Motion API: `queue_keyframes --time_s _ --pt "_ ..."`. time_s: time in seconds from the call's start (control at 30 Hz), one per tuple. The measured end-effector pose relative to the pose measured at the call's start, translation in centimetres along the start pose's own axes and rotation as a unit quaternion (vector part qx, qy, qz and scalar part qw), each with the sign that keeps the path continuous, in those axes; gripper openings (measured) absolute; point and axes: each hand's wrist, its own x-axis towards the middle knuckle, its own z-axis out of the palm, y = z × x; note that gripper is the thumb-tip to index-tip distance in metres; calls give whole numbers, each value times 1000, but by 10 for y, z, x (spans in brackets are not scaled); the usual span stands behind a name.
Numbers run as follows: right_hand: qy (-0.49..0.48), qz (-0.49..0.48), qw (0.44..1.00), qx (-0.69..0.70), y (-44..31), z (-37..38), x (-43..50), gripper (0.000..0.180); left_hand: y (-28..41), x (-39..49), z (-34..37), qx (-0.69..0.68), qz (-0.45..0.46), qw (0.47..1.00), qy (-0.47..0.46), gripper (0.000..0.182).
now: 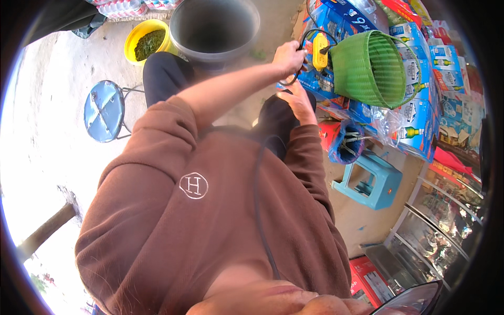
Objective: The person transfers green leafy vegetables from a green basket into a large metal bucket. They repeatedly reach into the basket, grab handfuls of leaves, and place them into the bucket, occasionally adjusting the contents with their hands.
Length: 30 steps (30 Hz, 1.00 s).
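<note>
A black power cord point(303, 38) runs in a loop from a plug in a yellow power strip point(320, 52) to my left hand point(289, 59), whose fingers are closed around it. Just below, my right hand point(300, 103) has its thumb apart from its fingers; the cord curves past its fingertips, and whether they grip it is unclear. The strip lies against blue printed cartons point(327, 84). Beside it, a green woven basket point(352, 69) rests tilted on its side, its mouth facing right. Another thin dark cord point(258, 189) hangs down over my brown sweatshirt.
Ahead stand a large grey tub point(214, 55) and a yellow bucket point(128, 45) holding chopped greens. A round blue stool point(103, 112) is at the left. To the right are a light-blue plastic stool point(384, 181), a blue-lined bin point(334, 151) and a glass-fronted case point(441, 220).
</note>
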Motion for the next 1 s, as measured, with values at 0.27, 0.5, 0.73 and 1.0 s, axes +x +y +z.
queue_keyframes --time_s 0.27,0.5,0.73,1.0 --pt "262 24 934 -241 -33 19 7 21 5 18 -97 268 142 953 10 53" --pt "314 -15 921 -229 -112 26 -10 17 -116 11 -219 529 61 826 182 72" --pt "305 -11 919 -250 -132 31 -11 20 -125 10 -217 573 54 804 147 78" --pt "171 30 984 43 -134 55 5 22 -114 12 -216 581 4 809 86 80"
